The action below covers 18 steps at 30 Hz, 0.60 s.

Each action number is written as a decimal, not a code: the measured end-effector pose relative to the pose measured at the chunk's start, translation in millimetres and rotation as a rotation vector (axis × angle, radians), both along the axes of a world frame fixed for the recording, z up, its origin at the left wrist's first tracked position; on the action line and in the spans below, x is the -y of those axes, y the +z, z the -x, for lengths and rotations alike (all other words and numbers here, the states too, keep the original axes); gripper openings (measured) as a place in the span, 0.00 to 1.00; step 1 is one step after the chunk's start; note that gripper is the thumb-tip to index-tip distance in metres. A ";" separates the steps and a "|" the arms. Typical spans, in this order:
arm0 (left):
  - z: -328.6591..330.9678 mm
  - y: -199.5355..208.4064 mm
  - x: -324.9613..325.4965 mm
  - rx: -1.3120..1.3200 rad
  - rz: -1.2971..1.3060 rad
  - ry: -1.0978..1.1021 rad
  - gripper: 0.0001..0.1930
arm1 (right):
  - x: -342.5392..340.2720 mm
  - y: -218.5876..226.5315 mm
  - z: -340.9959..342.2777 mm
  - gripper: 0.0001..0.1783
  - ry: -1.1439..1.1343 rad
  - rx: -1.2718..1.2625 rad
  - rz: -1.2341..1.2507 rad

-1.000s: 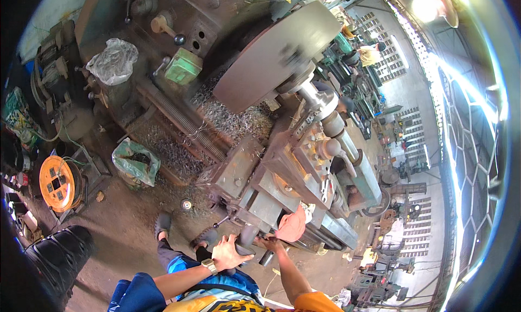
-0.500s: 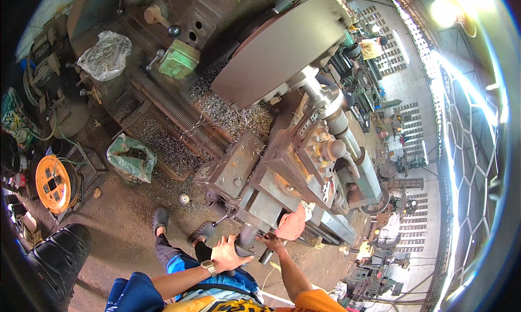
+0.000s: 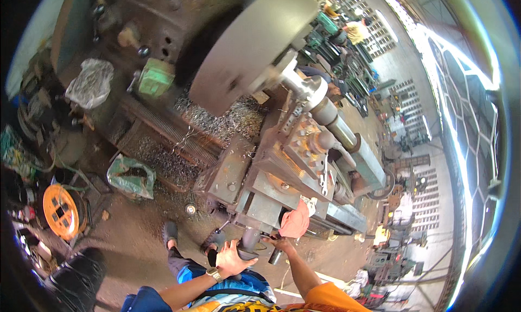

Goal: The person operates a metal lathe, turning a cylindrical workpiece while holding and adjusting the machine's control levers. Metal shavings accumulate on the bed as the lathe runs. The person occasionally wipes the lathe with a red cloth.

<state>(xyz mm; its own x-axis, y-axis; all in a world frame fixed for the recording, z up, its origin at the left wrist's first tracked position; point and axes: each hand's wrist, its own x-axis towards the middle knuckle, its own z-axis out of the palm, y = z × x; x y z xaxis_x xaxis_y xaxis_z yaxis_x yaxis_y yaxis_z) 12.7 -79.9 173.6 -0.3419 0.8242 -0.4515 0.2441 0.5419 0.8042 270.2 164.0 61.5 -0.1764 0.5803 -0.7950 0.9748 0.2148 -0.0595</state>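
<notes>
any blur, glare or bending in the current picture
Head view: the large grey metal disc and green box-shaped block look blurred, while the person's bare left hand is clearer; head view, right side: glare whitens a bright diagonal strip near the roof; head view, rim: corners fall dark and straight lines bow.

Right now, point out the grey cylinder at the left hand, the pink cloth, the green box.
Grey cylinder [image 3: 249, 239]: head view, on its curved side.
Pink cloth [image 3: 294, 221]: head view, middle of its visible surface.
Green box [image 3: 156, 78]: head view, middle of its green casing.
</notes>
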 end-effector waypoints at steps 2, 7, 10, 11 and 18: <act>-2.5 -0.7 -1.1 -0.002 -0.023 0.016 0.50 | 5.0 6.1 -0.4 0.51 -0.009 -0.048 0.011; -10.1 -3.2 -3.4 -0.004 -0.051 0.064 0.49 | 10.8 27.4 10.0 0.54 -0.211 -0.290 -0.005; -13.8 -6.0 -6.2 -0.010 -0.048 0.050 0.46 | 12.2 34.5 13.0 0.54 -0.187 -0.256 -0.034; -15.3 -6.7 -6.4 -0.016 -0.042 0.046 0.46 | 13.6 38.9 8.5 0.57 -0.201 -0.337 -0.038; -21.1 -10.6 -7.2 -0.042 -0.053 0.040 0.46 | 22.7 51.4 7.4 0.53 -0.191 -0.377 -0.249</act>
<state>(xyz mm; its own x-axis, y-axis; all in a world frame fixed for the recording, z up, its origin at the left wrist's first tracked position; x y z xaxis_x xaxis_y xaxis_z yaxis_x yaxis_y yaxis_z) 33.8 -72.7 162.9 -0.3926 0.8319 -0.3922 0.2573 0.5087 0.8216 262.8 141.3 113.0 -0.2969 0.7947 -0.5294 0.9188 0.0867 -0.3851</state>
